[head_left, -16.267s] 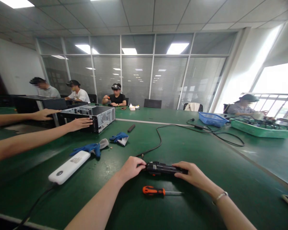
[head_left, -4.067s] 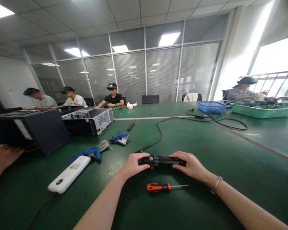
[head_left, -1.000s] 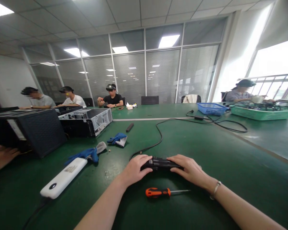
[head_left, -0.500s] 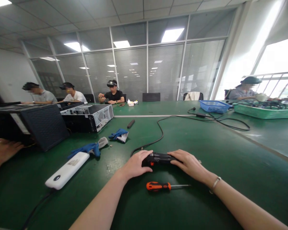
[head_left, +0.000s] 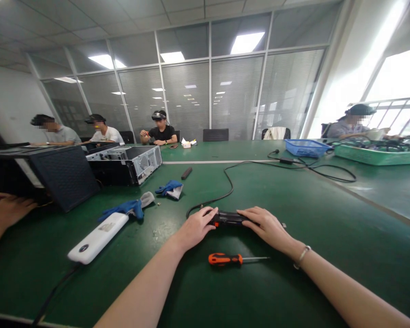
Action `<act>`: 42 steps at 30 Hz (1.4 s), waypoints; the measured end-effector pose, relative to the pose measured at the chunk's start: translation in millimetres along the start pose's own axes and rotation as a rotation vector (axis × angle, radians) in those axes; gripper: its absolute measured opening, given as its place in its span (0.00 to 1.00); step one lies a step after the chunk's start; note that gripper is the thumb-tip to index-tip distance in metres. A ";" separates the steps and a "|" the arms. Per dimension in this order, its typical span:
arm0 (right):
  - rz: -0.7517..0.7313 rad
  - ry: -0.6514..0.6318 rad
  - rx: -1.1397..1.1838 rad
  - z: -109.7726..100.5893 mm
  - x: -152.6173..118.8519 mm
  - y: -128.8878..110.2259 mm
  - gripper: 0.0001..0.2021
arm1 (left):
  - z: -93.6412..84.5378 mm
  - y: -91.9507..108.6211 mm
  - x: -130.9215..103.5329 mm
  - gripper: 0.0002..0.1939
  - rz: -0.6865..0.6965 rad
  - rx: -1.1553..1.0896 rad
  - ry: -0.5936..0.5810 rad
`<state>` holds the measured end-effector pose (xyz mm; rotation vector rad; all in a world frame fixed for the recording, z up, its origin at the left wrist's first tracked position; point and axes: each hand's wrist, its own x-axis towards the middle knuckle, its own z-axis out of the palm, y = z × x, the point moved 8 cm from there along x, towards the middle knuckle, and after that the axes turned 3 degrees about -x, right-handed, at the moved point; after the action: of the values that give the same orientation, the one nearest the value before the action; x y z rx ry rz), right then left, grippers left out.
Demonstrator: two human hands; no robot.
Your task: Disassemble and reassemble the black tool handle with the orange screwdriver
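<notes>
A black corded electric screwdriver (head_left: pixel 230 219) with a red switch lies crosswise on the green table in front of me. My left hand (head_left: pixel 197 227) is closed round its cord end, thumb beside the red switch. Round the other end, my right hand (head_left: pixel 267 228) is closed too, covering the tip. Nearer to me lies an orange and black screwdriver (head_left: pixel 225 259), its shaft pointing right; neither hand touches it.
A white power strip (head_left: pixel 99 238), blue-grey gloves (head_left: pixel 131 208) and black computer cases (head_left: pixel 66 175) are on the left. Beyond lies a dark bar (head_left: pixel 187 173). A cable (head_left: pixel 231 182) runs toward blue (head_left: pixel 305 148) and green baskets (head_left: pixel 379 156). A co-worker's hand (head_left: pixel 7 212) reaches in at left.
My left thumb and fingers have drawn in closer on the electric screwdriver. My right hand keeps its hold. The loose screwdriver has stayed in place, and the view has shifted slightly.
</notes>
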<state>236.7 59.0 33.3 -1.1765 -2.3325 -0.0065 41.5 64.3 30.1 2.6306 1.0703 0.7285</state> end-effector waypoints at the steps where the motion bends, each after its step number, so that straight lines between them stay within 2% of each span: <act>1: -0.013 0.007 -0.004 -0.6 -0.7 -1.2 0.18 | -0.4 -0.4 -0.5 0.30 -0.002 -0.009 0.008; 10: -0.028 0.005 0.035 -1.1 -1.6 0.1 0.18 | -0.8 -12.2 -0.2 0.43 -0.040 -0.121 0.084; 14: -0.064 0.041 -0.020 -4.0 -1.4 -2.9 0.18 | -0.3 -12.4 -0.1 0.44 -0.041 -0.120 0.082; 19: -0.019 0.030 0.021 -2.6 -2.3 -1.5 0.18 | 0.3 -14.2 -0.9 0.44 -0.053 -0.113 0.088; 24: -0.093 0.121 -0.098 -18.4 -3.4 -17.8 0.18 | -1.7 -13.0 -0.4 0.46 -0.075 -0.156 0.095; 30: -0.017 0.097 -0.007 -14.7 -2.3 -0.6 0.19 | 1.2 -17.1 -0.8 0.50 -0.137 -0.215 0.075; 33: -0.017 0.065 0.031 -10.8 -2.8 5.4 0.18 | -0.6 -12.7 -1.0 0.48 -0.092 -0.184 0.074; 38: 0.015 0.048 0.092 -10.9 -2.7 2.3 0.19 | -12.7 4.8 -1.6 0.42 0.026 -0.081 0.124; 42: -0.012 0.050 0.093 -14.6 -0.8 -15.5 0.19 | -20.6 19.3 -2.0 0.27 0.141 0.048 0.183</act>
<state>232.0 45.4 49.0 -1.1048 -2.2709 0.0671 41.2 49.3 54.1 2.7447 0.9648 1.0026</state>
